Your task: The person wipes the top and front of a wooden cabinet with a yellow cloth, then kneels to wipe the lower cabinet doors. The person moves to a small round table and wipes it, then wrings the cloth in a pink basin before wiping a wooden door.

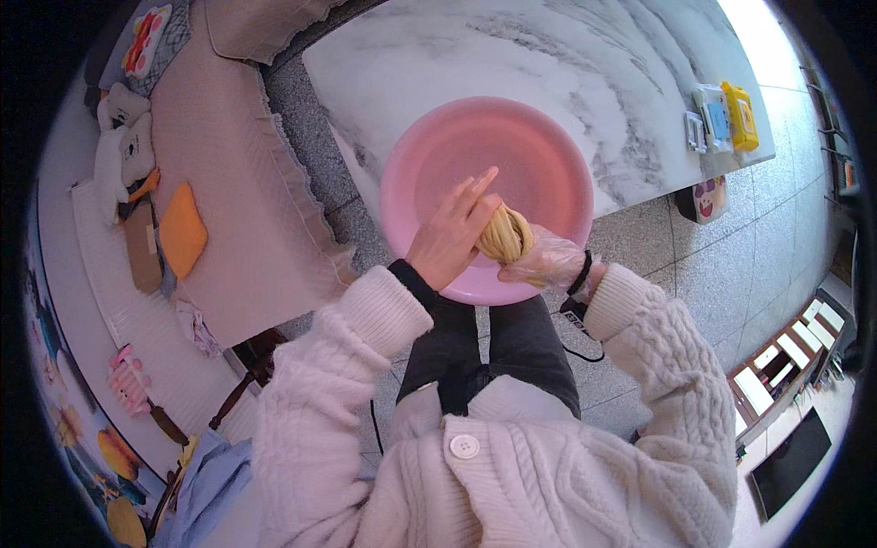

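A bundle of twisted yellow strands or cloth (505,236) is held above the near part of a round pink plastic basin (548,133). My right hand (548,260), in a clear plastic glove, is shut around the bundle's lower right end. My bare left hand (455,229) lies against the bundle's upper left side, fingers stretched forward over the basin. Its thumb is mostly hidden, so whether it grips is unclear. The basin's near rim is above my lap, and its far part overlaps the marble-patterned tabletop.
On the marble-patterned table (438,61), a yellow wipes pack (740,116) and a white-and-blue pack (714,116) lie at the right end. A covered sofa (233,205) with an orange cushion (183,229) stands at left. A black cord (586,357) hangs below my right wrist.
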